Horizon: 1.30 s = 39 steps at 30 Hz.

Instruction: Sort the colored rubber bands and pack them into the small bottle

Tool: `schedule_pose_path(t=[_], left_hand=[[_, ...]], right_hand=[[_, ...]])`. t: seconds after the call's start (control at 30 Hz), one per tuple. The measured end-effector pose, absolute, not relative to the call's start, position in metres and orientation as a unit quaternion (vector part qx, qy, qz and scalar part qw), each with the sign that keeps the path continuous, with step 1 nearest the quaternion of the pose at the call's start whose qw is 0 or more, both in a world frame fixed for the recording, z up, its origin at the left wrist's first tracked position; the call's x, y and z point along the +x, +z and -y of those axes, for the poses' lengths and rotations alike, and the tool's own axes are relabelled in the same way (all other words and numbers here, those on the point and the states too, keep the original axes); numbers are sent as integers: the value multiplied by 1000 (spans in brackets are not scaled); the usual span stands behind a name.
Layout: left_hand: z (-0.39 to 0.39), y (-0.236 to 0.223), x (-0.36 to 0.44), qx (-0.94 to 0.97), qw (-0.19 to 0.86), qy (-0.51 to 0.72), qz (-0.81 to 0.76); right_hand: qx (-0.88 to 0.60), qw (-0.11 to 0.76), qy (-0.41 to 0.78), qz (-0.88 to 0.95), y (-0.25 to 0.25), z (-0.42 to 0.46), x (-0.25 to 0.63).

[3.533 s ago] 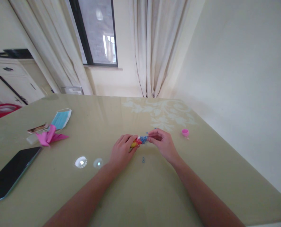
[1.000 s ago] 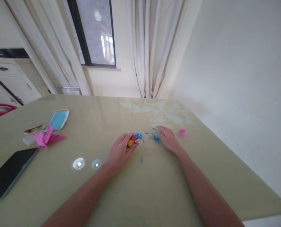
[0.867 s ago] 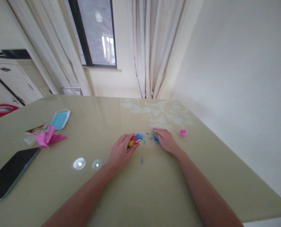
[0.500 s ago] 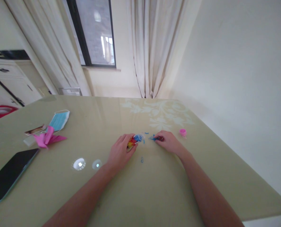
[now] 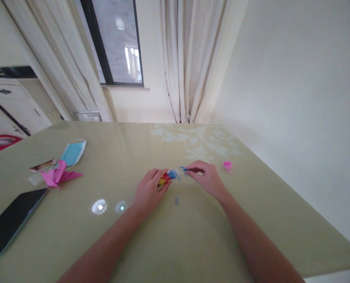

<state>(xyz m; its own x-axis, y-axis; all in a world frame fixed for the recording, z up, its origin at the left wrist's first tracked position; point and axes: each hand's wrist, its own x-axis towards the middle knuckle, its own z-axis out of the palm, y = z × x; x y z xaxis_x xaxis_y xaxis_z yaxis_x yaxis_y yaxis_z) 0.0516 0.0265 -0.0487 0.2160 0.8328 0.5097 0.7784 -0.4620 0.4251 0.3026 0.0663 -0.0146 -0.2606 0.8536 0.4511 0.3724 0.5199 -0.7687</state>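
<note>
My left hand (image 5: 151, 188) is closed around a small clear bottle (image 5: 172, 174) lying on its side, its mouth towards the right. Blue, red and yellow pieces fill the bottle; the fingers cover part of it. Just off the mouth, my right hand (image 5: 206, 177) pinches a small blue paper clip (image 5: 185, 169) between thumb and fingertips. Some blue bits lie under and beside those fingertips, too small to tell apart. A single loose blue clip (image 5: 176, 201) rests on the table nearer to me.
A pink cap (image 5: 227, 165) lies right of my right hand. At the left are a pink folded-paper crane (image 5: 58, 175), a blue face mask (image 5: 73, 153), a brown-patterned strip (image 5: 43, 164) and a black phone (image 5: 14, 220). The glossy table (image 5: 151, 251) meets a wall at right.
My right hand has shifted slightly left and lifted, bringing pinched blue pieces nearer the bottle's mouth. My left hand stays on the bottle in nearly the same place.
</note>
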Motion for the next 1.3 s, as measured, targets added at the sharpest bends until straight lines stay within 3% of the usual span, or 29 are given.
schedule_pose_path(t=[0.53, 0.77, 1.03, 1.3], left_hand=[[-24, -45, 50, 796, -26, 337, -502], [-22, -46, 52, 804, -14, 330, -495], [-24, -47, 52, 778, 15, 342, -526], [-23, -47, 53, 788, 29, 351, -505]], right_hand=[[-406, 431, 369, 716, -8, -55, 285], [-437, 473, 438, 627, -18, -57, 280], [-413, 447, 391, 691, -18, -51, 272], [-452, 502, 341, 654, -22, -56, 273]])
